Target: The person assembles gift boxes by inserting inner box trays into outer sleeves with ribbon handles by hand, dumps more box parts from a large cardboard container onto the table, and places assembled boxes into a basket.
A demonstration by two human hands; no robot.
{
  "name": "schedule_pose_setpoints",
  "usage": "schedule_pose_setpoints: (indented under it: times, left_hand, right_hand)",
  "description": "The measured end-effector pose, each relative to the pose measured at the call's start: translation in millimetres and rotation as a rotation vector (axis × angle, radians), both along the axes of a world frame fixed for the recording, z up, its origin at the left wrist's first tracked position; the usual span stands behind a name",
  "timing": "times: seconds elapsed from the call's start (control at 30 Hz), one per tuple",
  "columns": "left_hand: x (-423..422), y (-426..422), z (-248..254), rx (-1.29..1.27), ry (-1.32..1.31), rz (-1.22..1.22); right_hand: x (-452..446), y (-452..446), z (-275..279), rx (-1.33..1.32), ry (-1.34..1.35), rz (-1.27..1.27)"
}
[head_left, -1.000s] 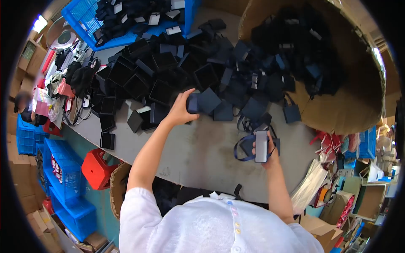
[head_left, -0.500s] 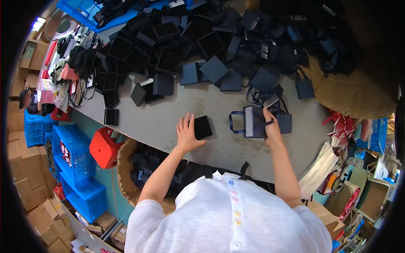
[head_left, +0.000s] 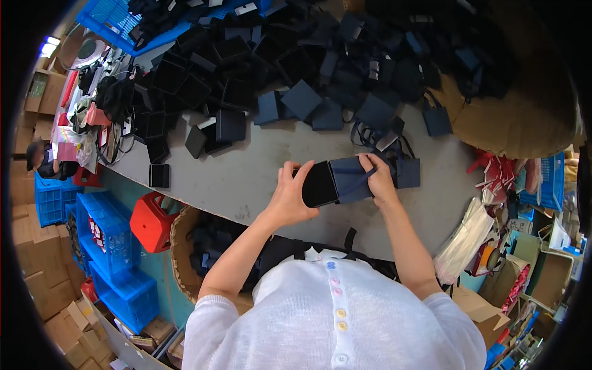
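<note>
Person's left hand (head_left: 293, 196) has its fingers spread round the near-left side of a black box (head_left: 317, 185), top edge to bottom edge; that spread likely steadies it and leaves the far side free. Right hand (head_left: 380, 179) has its fingers closed on the outer end of a dark blue bag (head_left: 351, 179), probably to brace it against the box; thumb placement there hard to tell. A ribbon handle (head_left: 364, 185) crosses the bag by those fingers. Box and bag meet edge to edge between the hands, over the front of the grey tabletop (head_left: 246, 191); can't tell whether one sits inside the other.

Just beyond the right hand, another dark bag (head_left: 408, 174) lies on the tabletop. Box pile (head_left: 231, 92) sits across the back, within arm's reach, seemingly leaving the front as working room. Cardboard carton (head_left: 493, 132) lies tipped at back right, mouth towards the person, which probably makes its contents easy to reach. One small box (head_left: 159, 176) sits alone near the left edge.
</note>
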State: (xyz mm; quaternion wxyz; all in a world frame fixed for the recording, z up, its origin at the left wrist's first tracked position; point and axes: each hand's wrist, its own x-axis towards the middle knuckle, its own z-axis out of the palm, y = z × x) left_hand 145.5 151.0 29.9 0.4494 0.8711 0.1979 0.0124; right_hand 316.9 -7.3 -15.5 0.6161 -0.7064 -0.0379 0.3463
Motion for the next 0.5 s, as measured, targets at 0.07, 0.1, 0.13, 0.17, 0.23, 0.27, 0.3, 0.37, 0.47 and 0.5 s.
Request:
schedule_pose_setpoints:
  times: [0.07, 0.1, 0.13, 0.17, 0.23, 0.27, 0.3, 0.37, 0.47, 0.5]
  left_hand:
    - [0, -4, -1, 0.020, 0.052, -0.042]
    - [0, -5, -1, 0.046, 0.095, -0.077]
    - [0, -5, -1, 0.046, 0.096, -0.077]
    - [-2, -4, -1, 0.017, 0.105, -0.054]
    - [-7, -4, -3, -0.011, 0.121, -0.036]
    - [-9, -5, -6, -0.127, -0.075, -0.004]
    - [-9, -5, -11, -0.242, -0.276, 0.031]
    - [-8, -9, -38, -0.317, -0.324, 0.064]
    - [-18, -20, -33, -0.231, -0.287, 0.204]
    - [-35, -17, -42, -0.219, -0.250, 0.242]
  right_hand:
    - [-6, 1, -4, -0.059, -0.050, 0.034]
    - [-7, 2, -6, -0.113, -0.107, 0.076]
    - [-8, 1, -7, -0.114, -0.107, 0.076]
    - [-10, 0, -8, -0.127, -0.105, 0.116]
    - [-16, 0, -14, -0.072, -0.058, 0.157]
    - [-24, 0, -17, -0.074, -0.053, 0.153]
    - [-35, 2, -20, -0.099, -0.114, 0.170]
    - [-74, 12, -24, -0.106, -0.190, 0.169]
    - [-102, 16, -33, 0.089, -0.195, 0.316]
    - [-96, 13, -23, 0.138, -0.163, 0.569]
